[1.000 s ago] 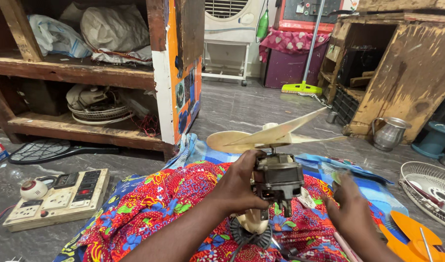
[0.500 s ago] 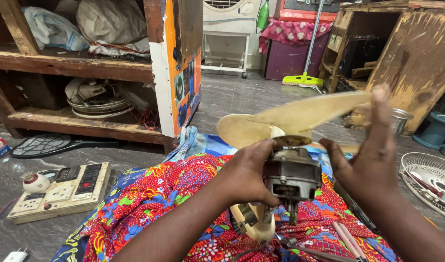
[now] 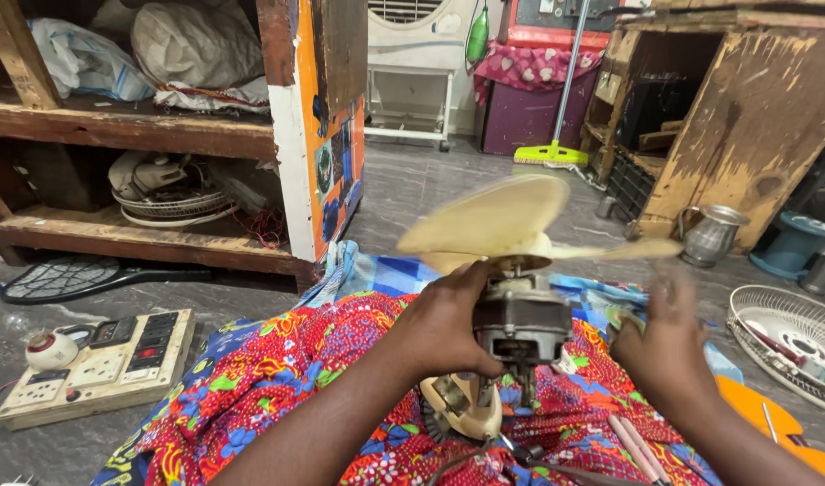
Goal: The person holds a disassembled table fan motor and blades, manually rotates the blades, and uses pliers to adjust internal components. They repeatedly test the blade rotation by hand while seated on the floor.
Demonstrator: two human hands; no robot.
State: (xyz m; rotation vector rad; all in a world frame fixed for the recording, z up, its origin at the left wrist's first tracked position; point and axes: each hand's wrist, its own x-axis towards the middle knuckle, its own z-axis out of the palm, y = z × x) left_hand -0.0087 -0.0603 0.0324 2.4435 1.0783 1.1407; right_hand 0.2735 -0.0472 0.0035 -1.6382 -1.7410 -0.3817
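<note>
The fan motor (image 3: 519, 324) stood near the middle on the patterned cloth (image 3: 251, 387), its blades (image 3: 502, 220) on top. The left hand (image 3: 444, 324) lay against its left side, the right hand (image 3: 669, 337) just to its right. A switchboard (image 3: 98, 364) lay on the floor at near left, wooden shelves (image 3: 143, 135) behind it. A fan guard (image 3: 790, 337) lay right, a metal jug (image 3: 709, 236) farther back.

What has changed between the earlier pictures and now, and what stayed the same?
The right hand, raised open beside the fan blades half a second ago, has dropped low to the right of the motor. The blades have turned and look blurred. The left hand keeps gripping the motor, and the switch board on the floor has not moved.
</note>
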